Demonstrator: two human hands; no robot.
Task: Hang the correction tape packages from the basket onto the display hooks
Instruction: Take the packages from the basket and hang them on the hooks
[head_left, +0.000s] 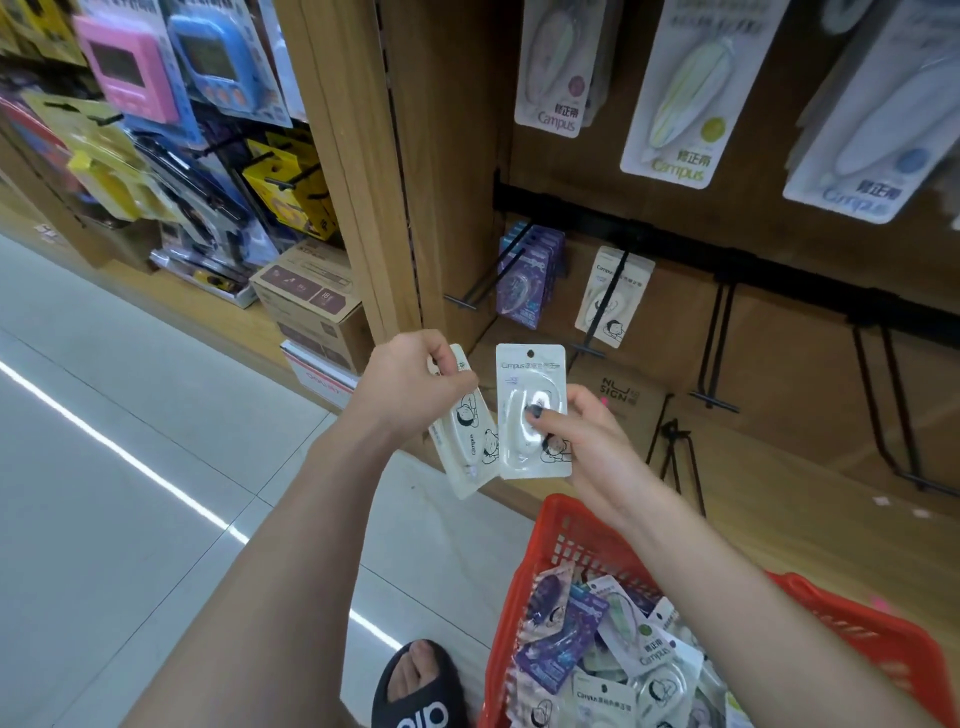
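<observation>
My left hand (415, 387) grips a white correction tape package (465, 447) with a cartoon figure, tilted. Beside it, my right hand (576, 431) holds a second white correction tape package (527, 384) upright, its hang hole at the top. Both packages are in front of the lower row of black display hooks (719, 358). One hook carries a matching white package (613, 296), another holds purple packages (530, 270). The red basket (566, 525) below my right forearm holds several white and purple packages.
Larger Campus correction tape cards (675, 98) hang on the upper row. A wooden post (363, 171) divides this bay from shelves of timers and boxes at left. Brown cartons (631, 400) stand behind the hooks. My sandalled foot (415, 686) is on the tiled floor.
</observation>
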